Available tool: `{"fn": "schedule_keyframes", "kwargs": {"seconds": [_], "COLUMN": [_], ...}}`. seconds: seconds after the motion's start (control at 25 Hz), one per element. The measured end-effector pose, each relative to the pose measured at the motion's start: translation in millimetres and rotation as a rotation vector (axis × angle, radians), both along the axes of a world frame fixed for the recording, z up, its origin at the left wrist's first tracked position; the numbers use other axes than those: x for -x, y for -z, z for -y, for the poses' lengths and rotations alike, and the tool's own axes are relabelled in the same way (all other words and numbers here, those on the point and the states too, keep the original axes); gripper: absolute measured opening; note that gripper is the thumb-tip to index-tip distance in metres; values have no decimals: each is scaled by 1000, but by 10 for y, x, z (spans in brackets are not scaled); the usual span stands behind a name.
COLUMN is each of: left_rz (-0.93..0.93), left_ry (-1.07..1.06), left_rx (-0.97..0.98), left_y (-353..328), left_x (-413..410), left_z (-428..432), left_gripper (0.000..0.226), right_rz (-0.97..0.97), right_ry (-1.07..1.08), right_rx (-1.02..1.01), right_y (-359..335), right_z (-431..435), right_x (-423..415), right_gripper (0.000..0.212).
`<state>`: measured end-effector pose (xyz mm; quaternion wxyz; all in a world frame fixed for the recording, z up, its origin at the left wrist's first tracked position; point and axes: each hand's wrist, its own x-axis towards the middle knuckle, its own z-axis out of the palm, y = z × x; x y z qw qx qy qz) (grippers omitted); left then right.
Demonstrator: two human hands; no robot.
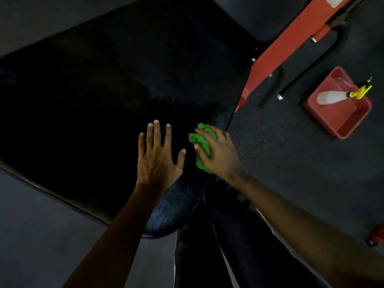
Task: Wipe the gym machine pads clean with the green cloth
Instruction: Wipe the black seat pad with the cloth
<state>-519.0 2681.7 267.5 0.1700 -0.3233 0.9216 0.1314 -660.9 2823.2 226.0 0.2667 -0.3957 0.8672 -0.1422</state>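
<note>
A large black gym machine pad (99, 104) fills the middle and left of the head view. My left hand (158, 156) lies flat on it with the fingers spread and straight. Just to its right, my right hand (220, 152) grips a bunched green cloth (202, 142) against the pad near its right edge. A second black pad (266, 19) sits at the top, beyond the first.
The machine's red frame (276, 57) runs diagonally at the upper right, with a black bar (307, 69) beside it. On the speckled floor at the right stands a red tub (340, 117) holding a white spray bottle (334, 97) with a yellow trigger. My dark-trousered legs are below.
</note>
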Motion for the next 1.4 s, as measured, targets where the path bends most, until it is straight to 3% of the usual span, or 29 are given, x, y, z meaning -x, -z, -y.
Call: {"fn": "schedule_keyframes", "kwargs": {"seconds": [0.08,0.2,0.28,0.36,0.52,0.6,0.8,1.08,1.28,1.4], "left_rz": [12,35,53,51,82,91,141,126,117,120], "left_ry": [-12,-34,-47,-67,-108,-117,-134,-143,-114,-102], "left_rx": [8,10,15,14,12,15,13,8,46,60], "left_y": [24,57,103,114,92,109,207,228,282,293], "left_x": [27,55,85,134,280,353,491,511,472,463], "left_z": [13,45,58,75,131,165,206,177,162,154], "left_gripper": [80,80,80,79,79,78,79,80,78,78], "right_rz": [-87,-79,-63,-46,31,-3,16,86,-22,6], "right_ry": [28,338,437,289,-162,-166,146,-383,-12,79], "right_rx": [-14,-130,-201,-194,17,30,-130,69,-59,-110], "right_y": [276,572,554,376,94,233,479,212,578,644], "right_z": [161,612,867,900,551,665,1276,628,1384,1687], "right_x": [387,910,944,693,300,561,869,697,1015,1125], "right_gripper": [53,48,47,49,50,48,46,50,47,46]}}
